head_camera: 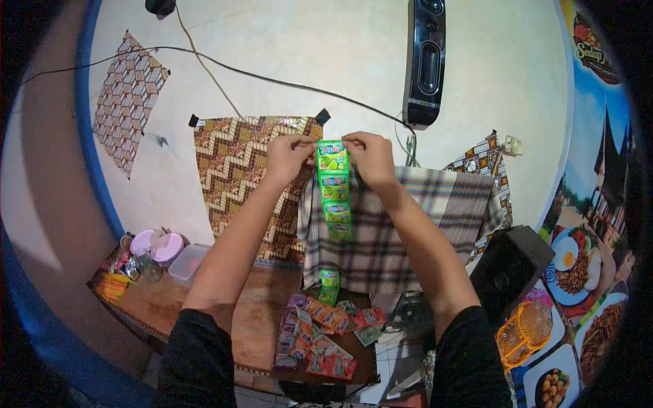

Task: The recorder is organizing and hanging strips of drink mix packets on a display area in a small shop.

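Note:
A strip of green drink-mix sachets (334,189) hangs in front of me, held up by its top corners. My left hand (292,159) pinches the upper left corner between thumb and fingers. At the upper right corner, my right hand (371,157) grips the same way. The strip falls over a plaid cloth (418,214). Lower down, more green sachets (329,288) show; whether they belong to the same strip I cannot tell. Below lie several sachet strips in orange (326,316), red (331,366) and purple (289,334) on the brown tabletop.
A clear plastic tub (187,262) and a pink-lidded container (158,246) stand at the left. A black speaker box (511,268) and an orange plastic basket (523,334) are at the right. A black cable (280,83) crosses the wall beside a long black speaker (426,61).

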### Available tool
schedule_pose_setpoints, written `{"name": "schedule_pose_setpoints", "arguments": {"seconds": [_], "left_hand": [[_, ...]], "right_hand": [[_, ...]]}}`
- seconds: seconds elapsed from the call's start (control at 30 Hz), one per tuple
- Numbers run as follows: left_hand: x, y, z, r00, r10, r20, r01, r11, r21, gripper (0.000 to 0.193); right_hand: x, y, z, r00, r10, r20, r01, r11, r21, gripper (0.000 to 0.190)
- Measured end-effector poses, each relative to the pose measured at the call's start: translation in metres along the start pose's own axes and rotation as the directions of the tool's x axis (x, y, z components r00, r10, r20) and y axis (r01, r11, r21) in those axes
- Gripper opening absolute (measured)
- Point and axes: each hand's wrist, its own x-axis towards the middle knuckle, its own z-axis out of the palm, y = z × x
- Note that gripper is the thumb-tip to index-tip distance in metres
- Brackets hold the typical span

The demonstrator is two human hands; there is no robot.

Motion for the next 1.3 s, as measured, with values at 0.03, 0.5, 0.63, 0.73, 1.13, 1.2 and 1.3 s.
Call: {"name": "schedule_pose_setpoints", "arguments": {"seconds": [0.03, 0.5, 0.63, 0.73, 1.13, 1.2, 1.3], "left_hand": [[0.008, -0.007, 0.006, 1.0, 0.007, 0.01, -0.007, 1.0, -0.012, 0.019], [0.049, -0.088, 0.012, 0.986, -0.02, 0.168, -0.016, 0.978, 0.207, 0.02], [0.042, -0.088, 0.01, 0.975, 0.013, 0.222, -0.07, 0.966, 0.249, 0.02], [0.037, -0.098, 0.005, 0.969, -0.018, 0.245, -0.03, 0.981, 0.192, 0.019], [0.022, -0.089, 0.01, 0.962, 0.067, 0.265, -0.125, 0.97, 0.208, 0.029], [0.02, -0.086, 0.009, 0.962, 0.054, 0.268, -0.125, 0.959, 0.253, 0.03], [0.019, -0.084, 0.009, 0.954, 0.092, 0.285, -0.179, 0.938, 0.298, 0.033]], "right_hand": [[0.004, 0.009, 0.0, 1.0, 0.002, -0.01, -0.002, 1.0, -0.014, 0.019], [0.02, 0.087, 0.032, 0.993, -0.037, 0.116, 0.06, 0.977, -0.204, 0.022], [0.017, 0.086, 0.028, 0.986, -0.042, 0.162, 0.07, 0.983, -0.169, 0.024], [0.014, 0.079, 0.025, 0.974, -0.057, 0.218, 0.077, 0.993, -0.085, 0.022], [0.01, 0.103, 0.027, 0.945, -0.198, 0.259, 0.253, 0.947, -0.2, 0.016], [0.009, 0.104, 0.03, 0.946, -0.22, 0.238, 0.276, 0.932, -0.236, 0.017], [0.006, 0.109, 0.033, 0.941, -0.274, 0.197, 0.32, 0.911, -0.259, 0.021]]}}
